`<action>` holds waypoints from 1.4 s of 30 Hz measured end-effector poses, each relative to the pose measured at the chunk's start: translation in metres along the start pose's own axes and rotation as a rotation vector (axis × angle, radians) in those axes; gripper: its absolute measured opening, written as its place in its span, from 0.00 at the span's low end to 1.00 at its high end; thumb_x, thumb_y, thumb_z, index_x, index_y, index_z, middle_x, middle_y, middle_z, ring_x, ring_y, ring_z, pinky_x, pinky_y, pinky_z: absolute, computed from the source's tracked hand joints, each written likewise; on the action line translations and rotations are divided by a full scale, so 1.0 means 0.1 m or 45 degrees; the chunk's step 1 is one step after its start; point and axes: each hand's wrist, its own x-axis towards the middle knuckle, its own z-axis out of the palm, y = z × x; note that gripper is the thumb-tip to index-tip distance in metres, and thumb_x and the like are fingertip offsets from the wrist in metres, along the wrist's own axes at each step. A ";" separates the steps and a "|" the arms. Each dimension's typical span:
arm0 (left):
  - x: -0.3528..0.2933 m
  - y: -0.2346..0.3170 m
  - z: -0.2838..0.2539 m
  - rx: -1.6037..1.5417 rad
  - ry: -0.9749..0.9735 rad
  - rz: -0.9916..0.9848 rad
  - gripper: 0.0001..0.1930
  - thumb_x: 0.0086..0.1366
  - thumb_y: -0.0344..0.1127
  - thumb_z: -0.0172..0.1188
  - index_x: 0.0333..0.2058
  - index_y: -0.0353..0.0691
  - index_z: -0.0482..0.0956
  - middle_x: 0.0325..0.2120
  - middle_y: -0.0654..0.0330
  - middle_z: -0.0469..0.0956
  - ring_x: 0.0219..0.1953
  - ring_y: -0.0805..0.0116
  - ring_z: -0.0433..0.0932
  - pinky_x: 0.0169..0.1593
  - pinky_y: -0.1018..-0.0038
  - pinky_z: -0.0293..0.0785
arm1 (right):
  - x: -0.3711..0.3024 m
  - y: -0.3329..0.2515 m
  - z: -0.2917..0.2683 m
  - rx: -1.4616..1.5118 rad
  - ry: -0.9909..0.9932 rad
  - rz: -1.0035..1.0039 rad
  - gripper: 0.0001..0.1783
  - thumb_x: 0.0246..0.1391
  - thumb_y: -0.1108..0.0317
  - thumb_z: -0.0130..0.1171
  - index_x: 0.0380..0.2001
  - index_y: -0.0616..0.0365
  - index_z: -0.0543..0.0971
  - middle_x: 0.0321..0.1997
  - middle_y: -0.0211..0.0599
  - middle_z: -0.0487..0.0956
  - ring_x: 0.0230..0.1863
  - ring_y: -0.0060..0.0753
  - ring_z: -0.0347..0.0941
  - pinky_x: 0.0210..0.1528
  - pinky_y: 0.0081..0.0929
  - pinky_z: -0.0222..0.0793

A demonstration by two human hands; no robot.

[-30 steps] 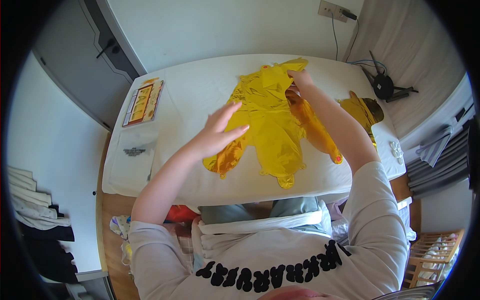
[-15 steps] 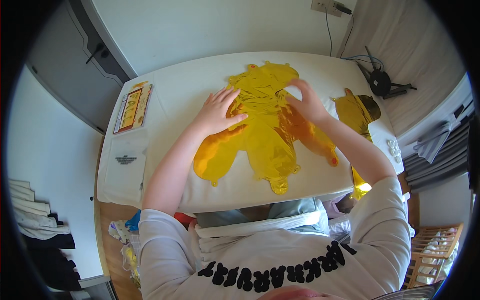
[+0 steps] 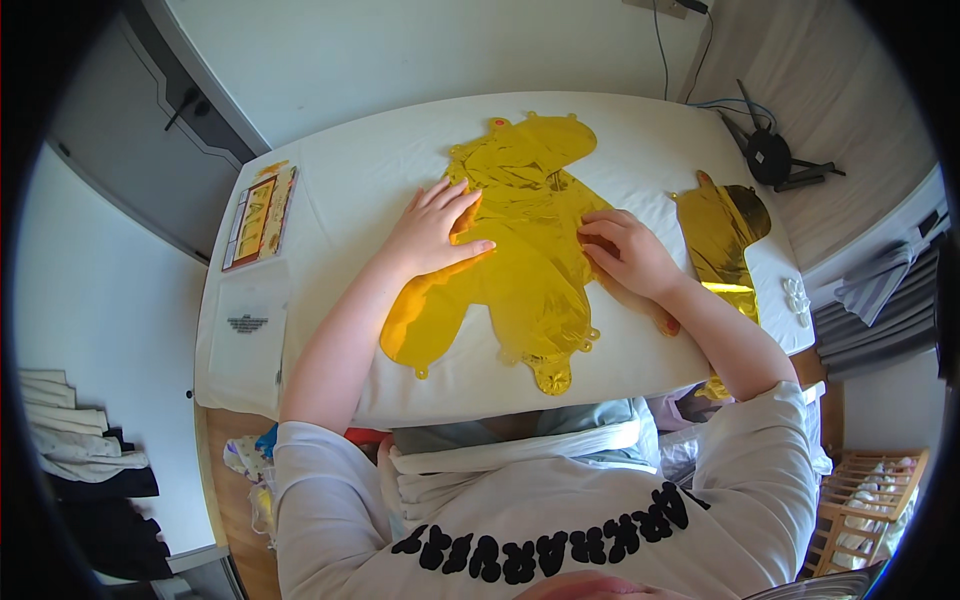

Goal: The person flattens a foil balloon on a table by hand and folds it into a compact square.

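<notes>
A flat, uninflated gold foil balloon with rounded lobes and small tabs along its edges lies creased across the middle of the table. My left hand rests palm down on its left side, fingers spread and thumb reaching inward. On the opposite edge, my right hand has its fingers curled and drawn together on the foil. An orange-looking lobe shows partly from beneath that hand and forearm. Another flat gold foil piece lies to the right, hanging over the table's front edge behind my right forearm.
The table has a white cloth. A printed picture packet and a clear plastic sleeve lie on the left. At the right are a black device with antenna-like arms, cables, and a small coil of white ribbon.
My right hand has come down and nearer to me, from above the upper foil to its right edge. The upper lobe lies flatter and more spread. My left hand stays in place.
</notes>
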 end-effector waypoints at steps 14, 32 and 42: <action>0.04 -0.01 0.03 0.024 -0.034 -0.022 0.46 0.63 0.67 0.64 0.73 0.49 0.64 0.76 0.55 0.57 0.79 0.54 0.49 0.78 0.55 0.45 | 0.01 0.01 -0.02 0.013 -0.045 0.013 0.13 0.59 0.72 0.63 0.47 0.61 0.82 0.56 0.45 0.80 0.58 0.50 0.75 0.60 0.37 0.73; 0.04 -0.06 0.08 0.029 -0.024 -0.027 0.46 0.64 0.67 0.63 0.74 0.53 0.62 0.77 0.56 0.54 0.80 0.57 0.46 0.79 0.57 0.44 | 0.02 0.01 -0.04 0.032 -0.110 0.061 0.14 0.62 0.72 0.62 0.50 0.61 0.82 0.59 0.45 0.79 0.59 0.48 0.74 0.61 0.35 0.73; 0.02 -0.03 0.06 0.067 -0.054 -0.044 0.45 0.65 0.67 0.62 0.75 0.55 0.59 0.78 0.58 0.52 0.80 0.58 0.44 0.79 0.55 0.42 | 0.00 0.02 -0.01 0.044 -0.098 0.076 0.14 0.62 0.71 0.62 0.50 0.60 0.82 0.59 0.44 0.79 0.59 0.47 0.73 0.62 0.34 0.73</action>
